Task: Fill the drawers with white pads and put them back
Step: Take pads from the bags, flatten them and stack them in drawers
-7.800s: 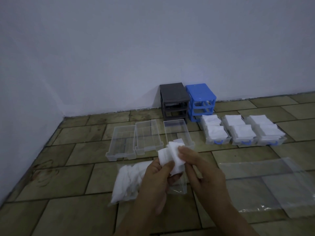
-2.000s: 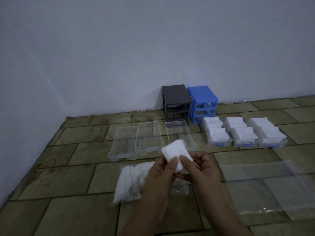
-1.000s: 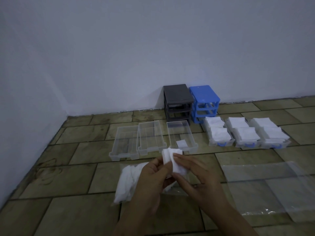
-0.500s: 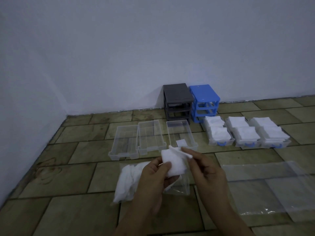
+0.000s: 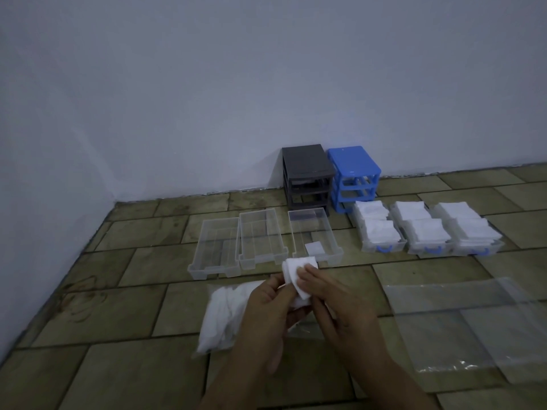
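My left hand (image 5: 266,318) and my right hand (image 5: 334,309) together hold a small stack of white pads (image 5: 293,269) above the floor, fingers pinching it from both sides. Beyond the stack lie three clear drawers: the left one (image 5: 214,247), the middle one (image 5: 260,238) and the right one (image 5: 313,232), which has a single white pad (image 5: 314,248) near its front. A clear bag of white pads (image 5: 225,315) lies under my left hand. Three drawers (image 5: 426,229) filled with pads stand at the right.
A grey drawer frame (image 5: 306,176) and a blue drawer frame (image 5: 353,176) stand side by side against the white wall. A flat clear plastic bag (image 5: 473,327) lies on the tiled floor at the right.
The pad stack stays in both hands. My right fingers, which were lifting a pad's edge, now lie over the stack, and the hands sit slightly lower.
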